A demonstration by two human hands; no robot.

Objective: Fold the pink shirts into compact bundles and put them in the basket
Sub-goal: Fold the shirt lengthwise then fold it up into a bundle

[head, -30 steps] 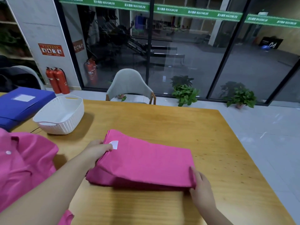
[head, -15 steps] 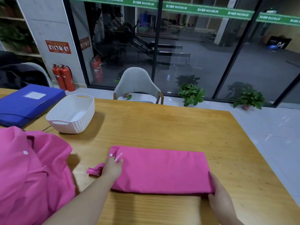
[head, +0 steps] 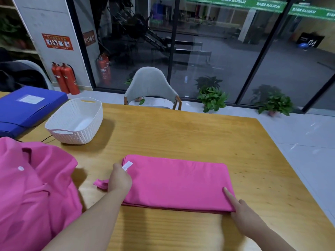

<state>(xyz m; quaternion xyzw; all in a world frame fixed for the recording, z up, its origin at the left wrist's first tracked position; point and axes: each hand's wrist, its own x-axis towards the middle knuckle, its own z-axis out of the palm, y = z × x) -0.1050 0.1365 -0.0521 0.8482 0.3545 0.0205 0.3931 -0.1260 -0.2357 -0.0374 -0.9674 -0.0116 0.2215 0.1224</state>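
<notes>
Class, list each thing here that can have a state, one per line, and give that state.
Folded pink shirt: flat rectangle on the table.
Second pink shirt: unfolded, rumpled.
Basket: empty, upright.
Left hand: grips the folded shirt's left edge.
Right hand: fingers on its right corner.

Setting: you sit in a commercial lobby or office. Glass storefront wall [head: 226, 51], green banner [head: 268, 5], fire extinguishers [head: 65, 78], blue file box [head: 27, 107].

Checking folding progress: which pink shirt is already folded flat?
The pink shirt mid-table between both hands, a neat rectangle; the other pink shirt at left lies crumpled, collar showing.
</notes>
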